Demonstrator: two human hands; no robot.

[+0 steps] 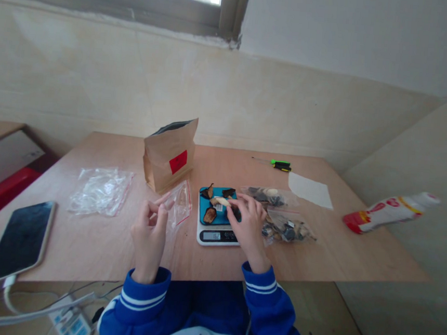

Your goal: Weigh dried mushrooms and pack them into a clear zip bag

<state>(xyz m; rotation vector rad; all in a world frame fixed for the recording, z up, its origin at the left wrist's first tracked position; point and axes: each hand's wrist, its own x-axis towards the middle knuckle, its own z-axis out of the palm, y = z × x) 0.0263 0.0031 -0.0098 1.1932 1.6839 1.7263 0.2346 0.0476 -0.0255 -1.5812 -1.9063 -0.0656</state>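
Observation:
My right hand [248, 222] is over a small kitchen scale [204, 237], thumb and fingers closed on a pale, elongated dried slice [222, 201]. Several dark, shrivelled dried pieces, such as a brown dried slice [210, 216], lie on the scale's blue top. Its display is lit, but the digits are too small to read surely. Left of the scale, my left hand [150, 231] has its fingers curled in a pinch at the edge of a clear zip bag [181, 205] with a red seal line. The bag's far end rests on the table.
A brown paper pouch [165, 160] stands open behind my left hand. Filled clear bags [290, 228] lie right of the scale, near screwdrivers [281, 166], white paper [311, 190] and a bottle [389, 213]. Left are flat plastic bags [102, 191] and a plugged-in tablet [21, 241].

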